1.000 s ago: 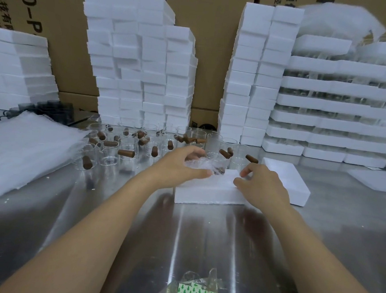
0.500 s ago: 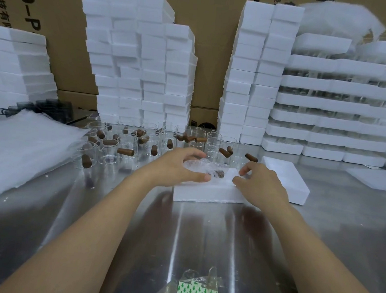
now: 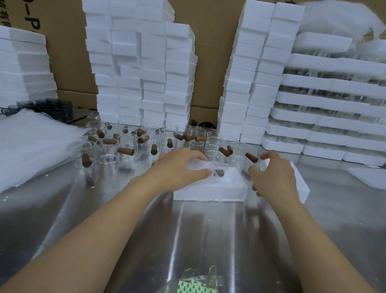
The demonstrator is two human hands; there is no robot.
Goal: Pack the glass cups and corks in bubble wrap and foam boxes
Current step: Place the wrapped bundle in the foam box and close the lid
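Note:
A white foam box [image 3: 209,191] lies open on the steel table in front of me. My left hand [image 3: 176,170] curls over a bubble-wrapped glass cup [image 3: 205,164] that sits in the box, thumb against its near side; a brown cork [image 3: 218,172] shows at the wrap's end. My right hand [image 3: 275,173] hovers just right of the box, fingers spread and loosely bent, holding nothing, above the foam lid [image 3: 304,189]. Behind the box stand several bare glass cups [image 3: 108,158] with loose corks [image 3: 125,151] on and in them.
A pile of bubble-wrap sheets [image 3: 21,146] lies at the left. Tall stacks of foam boxes [image 3: 136,61] and rows of foam trays [image 3: 329,104] line the back in front of cardboard cartons. A plastic bag of green-white labels [image 3: 197,290] lies near the front edge.
My right hand has drawn away from the wrapped cup and lifted to the right over the foam lid. My left hand has stayed on the wrapped cup in the box.

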